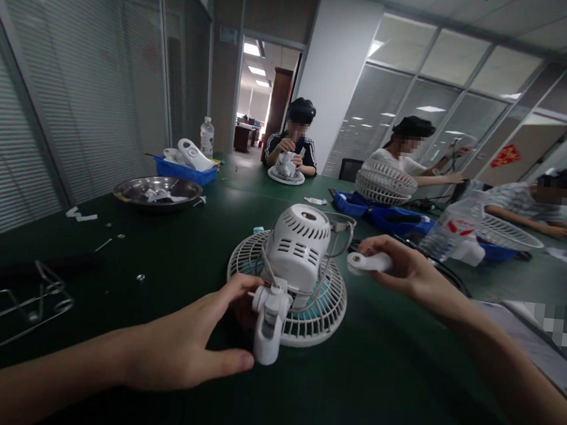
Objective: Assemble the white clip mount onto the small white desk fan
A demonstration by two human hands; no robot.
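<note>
A small white fan lies face down on the dark green table, its motor housing up and its round grille flat. My left hand pinches the fan's white neck bracket between thumb and fingers. My right hand is raised to the right of the fan, closed round a small white plastic part.
A metal bowl and a blue tray with white parts sit at the back left, beside a bottle. Wire brackets lie at the left. Three people work across the table with fan grilles, blue trays and a plastic bottle.
</note>
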